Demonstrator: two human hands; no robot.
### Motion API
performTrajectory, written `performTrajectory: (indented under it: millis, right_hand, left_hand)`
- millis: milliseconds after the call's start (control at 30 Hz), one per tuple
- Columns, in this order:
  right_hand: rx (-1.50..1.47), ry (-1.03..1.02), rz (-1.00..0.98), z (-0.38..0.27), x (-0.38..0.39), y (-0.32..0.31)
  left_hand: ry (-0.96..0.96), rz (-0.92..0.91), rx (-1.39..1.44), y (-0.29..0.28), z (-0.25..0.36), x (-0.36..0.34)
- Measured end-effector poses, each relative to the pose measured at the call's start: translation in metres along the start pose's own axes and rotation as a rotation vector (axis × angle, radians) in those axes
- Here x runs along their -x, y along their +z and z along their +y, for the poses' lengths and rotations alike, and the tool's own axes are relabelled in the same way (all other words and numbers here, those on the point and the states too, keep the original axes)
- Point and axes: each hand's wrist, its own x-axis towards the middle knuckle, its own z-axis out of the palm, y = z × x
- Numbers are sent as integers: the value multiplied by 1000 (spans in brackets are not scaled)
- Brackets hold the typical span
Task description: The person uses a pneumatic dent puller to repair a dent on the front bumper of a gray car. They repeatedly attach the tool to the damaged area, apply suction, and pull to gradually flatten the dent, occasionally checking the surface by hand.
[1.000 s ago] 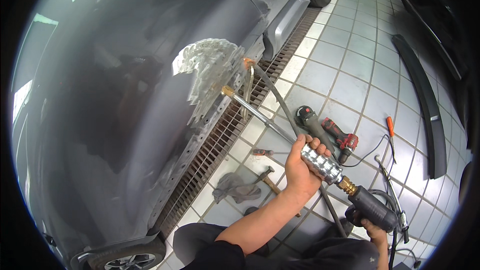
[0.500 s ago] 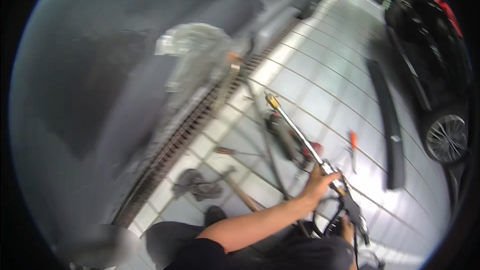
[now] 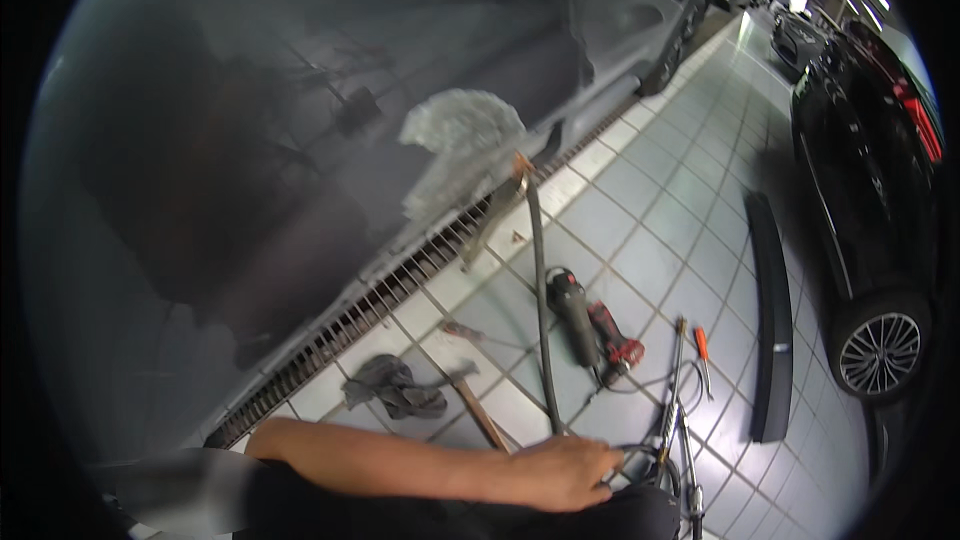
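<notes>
My left forearm crosses the lower middle, and my left hand [image 3: 565, 472] is beside a loop of black cable [image 3: 640, 455]. Its fingers are curled, and whatever they hold is hidden. Just to the right is a long metal rod tool [image 3: 672, 405] with a brass-coloured tip, next to another metal shaft [image 3: 690, 475]; their lower parts are cut off or covered by my dark clothing. A thick dark cable [image 3: 543, 310] runs up from near my hand to a copper-coloured clamp [image 3: 523, 168] at the grey car panel [image 3: 300, 170]. My right hand is out of sight.
On the tiled floor lie a dark grinder-like tool [image 3: 572, 315], a red and black power tool [image 3: 615, 340], an orange-handled screwdriver [image 3: 703, 345], a hammer [image 3: 478, 410] and a grey rag [image 3: 395, 387]. A long black trim strip [image 3: 770, 320] lies by a black car [image 3: 860, 180].
My left hand has left the rod tool and moved down and left. The tool has dropped lower in the picture, and my right hand has gone out of view.
</notes>
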Motion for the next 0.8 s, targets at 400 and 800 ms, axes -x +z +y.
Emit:
performTrajectory:
  millis: [400,800]
  right_hand:
    - [346,-1181,152,-505,99,-26]
    - [-496,-1716,179,-620,305,132]
  left_hand:
    - [428,-24,-306,26,8,78]
    - [130,1122,-831,-162,12,135]
